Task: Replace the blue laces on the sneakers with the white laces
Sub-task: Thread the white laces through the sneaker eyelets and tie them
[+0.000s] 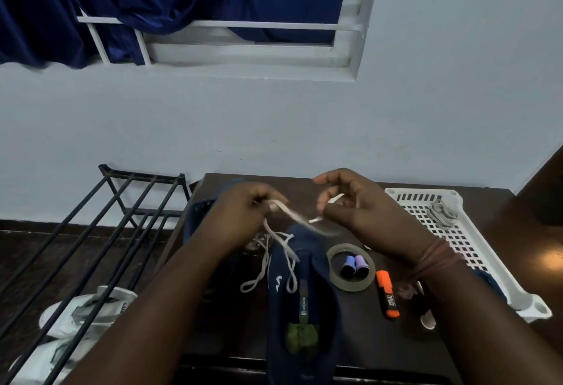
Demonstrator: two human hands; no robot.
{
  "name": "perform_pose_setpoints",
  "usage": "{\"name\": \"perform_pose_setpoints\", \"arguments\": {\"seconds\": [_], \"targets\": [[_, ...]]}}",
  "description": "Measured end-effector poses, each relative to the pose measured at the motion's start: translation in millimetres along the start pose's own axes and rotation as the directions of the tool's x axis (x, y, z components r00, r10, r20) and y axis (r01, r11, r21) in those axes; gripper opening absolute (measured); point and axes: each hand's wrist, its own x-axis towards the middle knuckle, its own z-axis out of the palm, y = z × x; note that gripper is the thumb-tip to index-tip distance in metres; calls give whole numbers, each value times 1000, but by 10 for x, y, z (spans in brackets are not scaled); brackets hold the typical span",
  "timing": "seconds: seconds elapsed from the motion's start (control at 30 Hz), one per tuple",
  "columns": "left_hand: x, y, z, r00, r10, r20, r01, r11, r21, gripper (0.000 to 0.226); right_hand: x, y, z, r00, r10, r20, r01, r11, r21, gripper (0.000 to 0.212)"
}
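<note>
A navy sneaker (304, 293) lies on the dark table (396, 339), its toe pointing to 12 o'clock. The white lace (285, 250) is already in its eyelets and two loops hang down at 9 o'clock of the tongue. The left hand (240, 217) pinches one part of this lace with curled fingers. The right hand (353, 205) holds the other end, fingers bent around it. Between both hands the lace is stretched and blurred.

On the tongue there is a small label, but I cannot read it. At 3 o'clock of the shoe lies an orange highlighter (387, 294) with black writing, too small to read. A tape ring (352, 267) holds two small spools. In the white basket (475, 250) rests a grey lace bundle (441, 212).
</note>
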Motion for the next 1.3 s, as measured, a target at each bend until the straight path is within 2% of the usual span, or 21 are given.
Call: {"name": "perform_pose_setpoints", "arguments": {"seconds": [0.07, 0.13, 0.17, 0.23, 0.3, 0.33, 0.4, 0.43, 0.5, 0.53, 0.67, 0.77, 0.87, 0.9, 0.97, 1.03, 1.07, 1.13, 1.17, 1.23, 1.3], "targets": [[49, -72, -92, 954, -147, -260, 140, 989, -46, 19, 23, 119, -29, 987, 48, -151, -70, 987, -145, 23], [69, -144, -171, 871, -313, -379, 262, 948, -181, 22, 43, 214, -42, 941, 154, -300, -166, 986, -16, 19], [63, -159, -187, 855, -354, -378, 297, 933, -201, 23, 43, 225, -34, 925, 221, -309, -184, 972, 146, 16], [50, -132, -148, 901, -318, -295, 277, 945, -172, 18, 36, 186, 6, 930, 273, -245, -162, 906, 391, 14], [6, 15, -59, 977, -170, -125, 142, 969, -201, 16, 47, 118, 75, 958, 217, -190, -120, 899, 422, 16], [-12, 85, -2, 996, -85, 11, 85, 957, -278, 26, 52, 75, 125, 970, 170, -173, -89, 911, 402, 17], [-52, 196, 108, 970, 36, 239, 69, 907, -415, 36, 66, -10, 234, 984, 112, -140, -39, 895, 444, 18], [-76, 234, 154, 954, 80, 289, 56, 899, -434, 34, 69, -44, 281, 987, 104, -123, -26, 854, 519, 19], [-99, 239, 219, 956, 114, 269, 21, 892, -451, 27, 73, -63, 349, 989, 93, -111, -2, 775, 632, 18], [-102, 226, 239, 969, 94, 228, 28, 876, -481, 24, 78, -54, 370, 987, 92, -131, 11, 775, 632, 18], [-107, 190, 295, 995, -64, 80, 99, 791, -603, 20, 84, -39, 427, 973, 132, -190, 15, 784, 621, 12], [-127, 199, 359, 983, -184, -8, 120, 675, -728, 19, 83, -73, 436, 967, 150, -206, 2, 804, 595, 11], [-122, 201, 414, 964, -255, -76, 110, 643, -758, 15, 67, -65, 422, 967, 168, -193, -45, 854, 518, 10], [-93, 205, 395, 955, -275, -111, 95, 640, -763, 14, 64, -36, 409, 963, 175, -204, -74, 901, 427, 10], [-4, 189, 243, 918, -321, -235, 2, 595, -804, 12, 52, 73, 379, 960, 200, -194, -190, 979, 70, 12], [83, 131, -78, 831, -388, -398, -196, 466, -863, 10, 21, 208, 373, 945, 313, -92, -326, 912, -248, 18], [102, 75, -267, 770, -435, -467, -308, 387, -869, 8, 3, 260, 383, 926, 374, -48, -367, 865, -342, 22], [101, -67, -588, 673, -515, -531, -460, 271, -846, 8, -17, 345, 422, 910, 415, 5, -375, 828, -417, 28], [82, -135, -686, 654, -542, -528, -486, 234, -842, 9, -17, 350, 452, 908, 418, 32, -367, 830, -421, 31], [67, -222, -722, 677, -558, -479, -477, 164, -864, 12, 13, 350, 532, 900, 427, 84, -347, 821, -453, 40], [78, -197, -621, 746, -514, -423, -437, 100, -894, 12, 56, 348, 619, 910, 410, 62, -329, 806, -493, 44]]}}
